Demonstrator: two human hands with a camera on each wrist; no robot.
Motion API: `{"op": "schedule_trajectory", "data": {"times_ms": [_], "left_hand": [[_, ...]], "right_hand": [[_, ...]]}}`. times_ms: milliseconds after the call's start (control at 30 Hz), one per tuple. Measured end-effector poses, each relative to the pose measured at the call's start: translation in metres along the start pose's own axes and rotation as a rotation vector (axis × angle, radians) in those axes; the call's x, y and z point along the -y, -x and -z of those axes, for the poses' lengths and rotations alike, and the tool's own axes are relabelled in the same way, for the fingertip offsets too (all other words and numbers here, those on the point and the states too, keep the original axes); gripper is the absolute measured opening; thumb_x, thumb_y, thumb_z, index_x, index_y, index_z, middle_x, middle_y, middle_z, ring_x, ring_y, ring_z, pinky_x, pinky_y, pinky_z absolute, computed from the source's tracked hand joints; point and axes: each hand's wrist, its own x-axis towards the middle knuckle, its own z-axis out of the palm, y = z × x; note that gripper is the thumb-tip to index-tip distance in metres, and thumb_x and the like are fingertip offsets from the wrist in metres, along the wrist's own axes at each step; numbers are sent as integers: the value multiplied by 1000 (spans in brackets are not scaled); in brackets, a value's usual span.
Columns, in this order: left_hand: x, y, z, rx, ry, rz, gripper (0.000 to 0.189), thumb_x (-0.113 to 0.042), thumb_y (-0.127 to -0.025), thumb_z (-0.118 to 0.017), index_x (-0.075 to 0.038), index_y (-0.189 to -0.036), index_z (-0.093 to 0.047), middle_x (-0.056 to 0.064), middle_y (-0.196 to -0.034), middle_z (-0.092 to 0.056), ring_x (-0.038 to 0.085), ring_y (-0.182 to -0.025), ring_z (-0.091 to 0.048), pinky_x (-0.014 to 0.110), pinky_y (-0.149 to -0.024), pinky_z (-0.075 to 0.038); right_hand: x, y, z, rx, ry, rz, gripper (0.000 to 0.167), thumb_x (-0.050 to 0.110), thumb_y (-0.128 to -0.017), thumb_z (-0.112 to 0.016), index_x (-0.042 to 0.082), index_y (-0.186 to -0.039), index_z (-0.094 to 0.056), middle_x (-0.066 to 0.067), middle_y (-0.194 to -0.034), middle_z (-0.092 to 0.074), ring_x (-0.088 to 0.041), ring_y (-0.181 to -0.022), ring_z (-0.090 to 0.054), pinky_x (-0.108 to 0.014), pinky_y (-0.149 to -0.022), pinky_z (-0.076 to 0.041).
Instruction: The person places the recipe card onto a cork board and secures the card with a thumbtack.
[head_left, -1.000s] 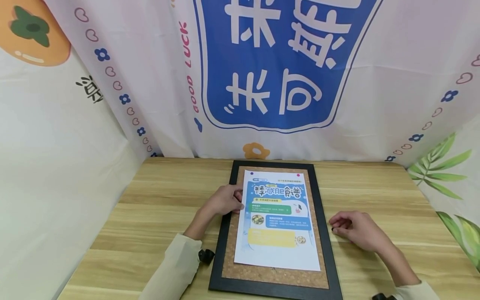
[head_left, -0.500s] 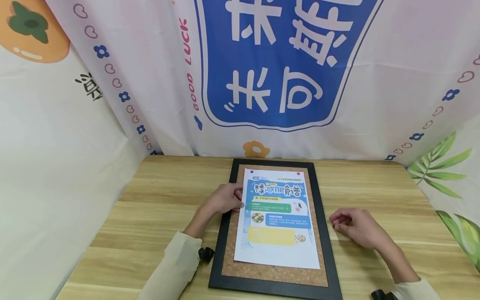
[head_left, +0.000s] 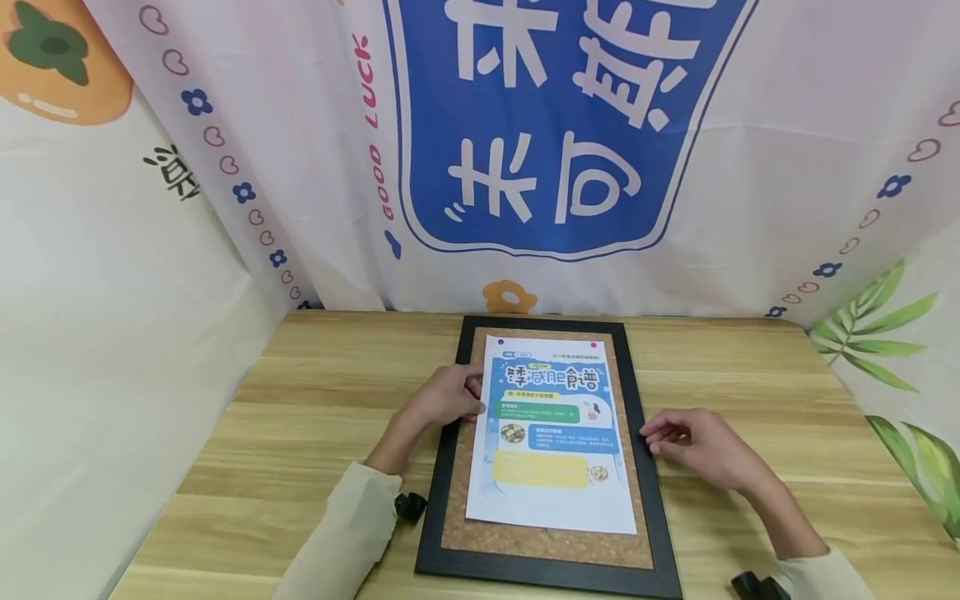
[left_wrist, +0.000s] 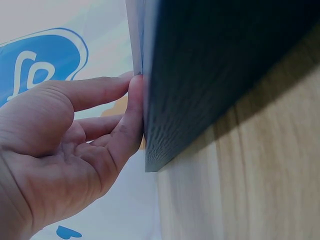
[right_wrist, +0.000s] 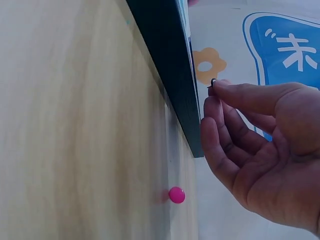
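Note:
A printed sheet of paper (head_left: pixel 555 508) lies on a black-framed cork board (head_left: pixel 457 533), with a purple thumbtack (head_left: pixel 501 342) and a pink thumbtack (head_left: pixel 593 345) at its top corners. At the sheet's left edge, my left hand (head_left: pixel 450 395) reaches over the frame; in the left wrist view its thumb and finger (left_wrist: pixel 134 100) pinch the paper's edge. My right hand (head_left: pixel 701 446) is at the board's right side. Between thumb and forefinger it pinches a small dark thumbtack (right_wrist: pixel 213 83), the point showing in the right wrist view.
Another pink thumbtack (right_wrist: pixel 176 195) is on the wooden table (head_left: pixel 787 392) beside the board, in the right wrist view. Printed cloth (head_left: pixel 337 275) hangs behind the table and along both sides. A black wrist camera (head_left: pixel 410 507) is strapped on each sleeve cuff.
My right hand has moved left with the dark thumbtack, up to the board's right frame. The left hand stays at the sheet's left edge.

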Motion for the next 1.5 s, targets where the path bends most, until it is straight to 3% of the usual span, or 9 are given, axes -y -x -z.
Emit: {"op": "schedule_trajectory", "data": {"times_ms": [367,967,1500], "left_hand": [[1,0,0,0,1,-3,37,5,-94,-75,-3,-130,-68,12,-96,-64,19,-75,-69,25,-65,-61],[-1,0,-1,-6,-4,0,40,5,-94,-75,-2,-133,-67,12,-96,-65,19,-75,-70,25,-65,-62],[0,0,1,-7,13,8,60,5,-94,-75,3,-150,-55,14,-105,-66,19,-80,-71,27,-69,-64]], "right_hand": [[16,-6,-5,56,-79,22,13,11,-100,-75,10,-113,-78,-1,-101,-75,-14,-92,-67,-24,-79,-59],[39,-17,-21,109,-94,77,11,9,-100,-74,7,-110,-77,-1,-99,-74,-16,-88,-64,-22,-77,-56],[62,-24,-37,152,-130,142,11,5,-98,-74,6,-109,-78,0,-97,-74,-12,-86,-64,-23,-74,-56]]}}
